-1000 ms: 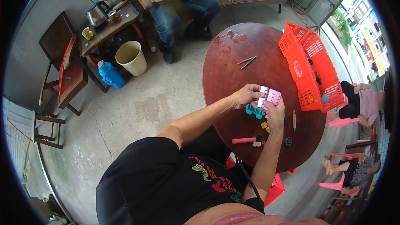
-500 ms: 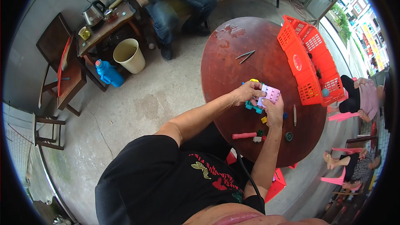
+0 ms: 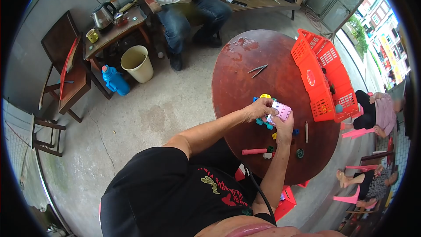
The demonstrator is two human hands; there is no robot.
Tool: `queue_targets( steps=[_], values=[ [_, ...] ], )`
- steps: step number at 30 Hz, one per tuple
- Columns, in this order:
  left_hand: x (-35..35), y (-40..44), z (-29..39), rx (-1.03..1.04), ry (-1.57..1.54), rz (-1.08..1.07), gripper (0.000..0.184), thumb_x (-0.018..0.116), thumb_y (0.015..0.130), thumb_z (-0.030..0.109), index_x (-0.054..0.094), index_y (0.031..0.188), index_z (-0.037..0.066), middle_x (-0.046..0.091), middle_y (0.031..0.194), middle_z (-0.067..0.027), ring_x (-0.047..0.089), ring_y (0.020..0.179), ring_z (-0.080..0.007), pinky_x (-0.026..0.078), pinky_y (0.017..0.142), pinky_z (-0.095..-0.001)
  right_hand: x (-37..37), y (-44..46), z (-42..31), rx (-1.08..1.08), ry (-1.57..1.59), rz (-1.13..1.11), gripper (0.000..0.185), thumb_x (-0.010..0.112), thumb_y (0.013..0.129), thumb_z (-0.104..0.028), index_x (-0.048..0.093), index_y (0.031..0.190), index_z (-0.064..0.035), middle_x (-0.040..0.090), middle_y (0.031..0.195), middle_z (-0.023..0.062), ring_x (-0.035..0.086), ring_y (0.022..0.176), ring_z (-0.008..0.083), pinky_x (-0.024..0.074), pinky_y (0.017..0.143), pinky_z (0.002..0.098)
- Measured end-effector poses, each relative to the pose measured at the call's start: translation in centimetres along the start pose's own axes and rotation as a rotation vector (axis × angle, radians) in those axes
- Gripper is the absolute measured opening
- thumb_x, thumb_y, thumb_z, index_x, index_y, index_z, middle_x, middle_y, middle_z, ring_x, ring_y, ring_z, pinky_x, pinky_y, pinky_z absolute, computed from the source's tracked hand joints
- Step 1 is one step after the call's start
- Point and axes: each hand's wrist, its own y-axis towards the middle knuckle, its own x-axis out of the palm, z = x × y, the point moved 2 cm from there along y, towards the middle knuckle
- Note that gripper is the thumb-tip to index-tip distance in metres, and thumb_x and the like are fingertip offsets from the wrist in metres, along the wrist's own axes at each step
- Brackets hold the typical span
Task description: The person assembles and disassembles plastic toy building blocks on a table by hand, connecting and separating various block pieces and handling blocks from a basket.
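Note:
Over the round brown table [image 3: 245, 79], pink and white toy building blocks [image 3: 281, 110] are held between my two hands. My left hand [image 3: 259, 109] is closed on their left side, fingers over the white part. From the right, my right hand [image 3: 283, 125] grips the pink part with its thumb in front. A teal toy piece [image 3: 264, 124] lies just below and behind my hands, partly hidden by them. A yellow piece [image 3: 265, 96] shows beyond my fingers. Nearer me on the table are a pink stick-shaped piece [image 3: 254, 151] and a small white block [image 3: 267, 155].
A red plastic basket [image 3: 309, 79] stands at the table's right side. Metal tweezers [image 3: 258, 69], a thin pale tool [image 3: 306, 131] and a green round piece [image 3: 300, 153] lie on the tabletop. Another person [image 3: 188, 13] sits across; others sit on pink stools at right.
The view has tilted slightly, so the table appears lower. Both hands still hold the blocks, which are turned a little. The person across has raised their hands, with something pink in them.

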Motion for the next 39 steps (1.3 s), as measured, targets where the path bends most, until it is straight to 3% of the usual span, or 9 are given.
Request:
queue_targets(
  steps=[5,8,10,11,15,22,34,39],
  values=[
    [0.1,-0.2,0.2,-0.012,0.011,-0.002,0.032,0.073,0.082,0.021,0.061,0.108,0.005,0.064,0.092,-0.0012,0.059,0.076,-0.0099,0.047,0.054,-0.0222,0.1,-0.1,0.3,-0.002,0.014,0.02,0.045,0.064,0.073,0.008,0.048,0.114,-0.0031,0.06,0.104,0.0055,0.061,0.093,0.0134,0.053,0.08,0.0283],
    [0.3,-0.3,0.3,-0.003,0.011,0.021,0.035,0.073,0.081,0.021,0.06,0.109,0.005,0.064,0.092,-0.0011,0.058,0.077,-0.0096,0.047,0.056,-0.0219,0.8,-0.1,-0.2,-0.105,-0.1,0.047,0.043,0.066,0.075,0.002,0.048,0.114,-0.0035,0.062,0.103,0.0089,0.064,0.092,0.0188,0.0529,0.078,0.032],
    [0.1,0.0,0.2,-0.035,-0.011,-0.001,0.038,0.074,0.081,0.019,0.058,0.113,0.004,0.063,0.096,-0.0027,0.06,0.083,-0.0114,0.051,0.063,-0.0246,2.2,-1.2,-2.4,-0.229,-0.687,0.165,0.04,0.067,0.078,-0.007,0.047,0.113,-0.0034,0.062,0.101,0.0152,0.065,0.091,0.0292,0.0514,0.076,0.0389],
    [-0.1,0.1,0.1,-0.019,-0.059,-0.022,0.039,0.073,0.081,0.017,0.057,0.114,0.003,0.063,0.098,-0.0036,0.061,0.086,-0.0126,0.052,0.068,-0.0267,2.3,-1.1,-2.1,-0.272,-0.726,0.201,0.041,0.068,0.079,-0.014,0.046,0.112,-0.0028,0.061,0.1,0.0198,0.062,0.092,0.0378,0.0487,0.076,0.0442],
    [0.3,-0.2,0.4,0.009,-0.123,-0.063,0.041,0.072,0.082,0.012,0.054,0.118,0.001,0.062,0.103,-0.0059,0.062,0.094,-0.016,0.054,0.081,-0.0316,2.4,-1.6,-2.5,-0.355,-0.751,0.21,0.042,0.068,0.079,-0.014,0.046,0.113,-0.0024,0.061,0.099,0.0193,0.062,0.093,0.0382,0.0485,0.076,0.0446],
    [0.6,0.1,-0.6,0.016,-0.125,-0.085,0.041,0.071,0.083,0.01,0.054,0.119,0.0,0.063,0.104,-0.0065,0.062,0.094,-0.0161,0.053,0.082,-0.0304,2.0,-2.5,-2.1,-0.286,-0.69,0.253,0.044,0.068,0.078,-0.011,0.045,0.114,-0.0012,0.06,0.101,0.0212,0.061,0.094,0.0389,0.0483,0.077,0.0447],
    [0.8,-0.7,0.8,0.005,-0.14,-0.089,0.045,0.073,0.081,0.01,0.054,0.12,0.0,0.063,0.103,-0.0063,0.062,0.091,-0.0159,0.053,0.078,-0.03,2.2,-2.5,-2.3,-0.302,-0.743,0.243,0.049,0.07,0.075,-0.008,0.043,0.116,-0.0018,0.059,0.102,0.0218,0.061,0.094,0.0387,0.049,0.077,0.0443],
    [0.6,-0.3,0.3,0.03,-0.054,-0.073,0.038,0.075,0.08,0.018,0.057,0.11,0.003,0.063,0.097,-0.0044,0.063,0.085,-0.0139,0.055,0.066,-0.0259,2.1,-2.7,-2.4,-0.239,-0.634,0.2,0.05,0.07,0.074,-0.005,0.044,0.116,-0.0027,0.06,0.103,0.0191,0.064,0.09,0.0328,0.0513,0.075,0.0413]
  ],
)
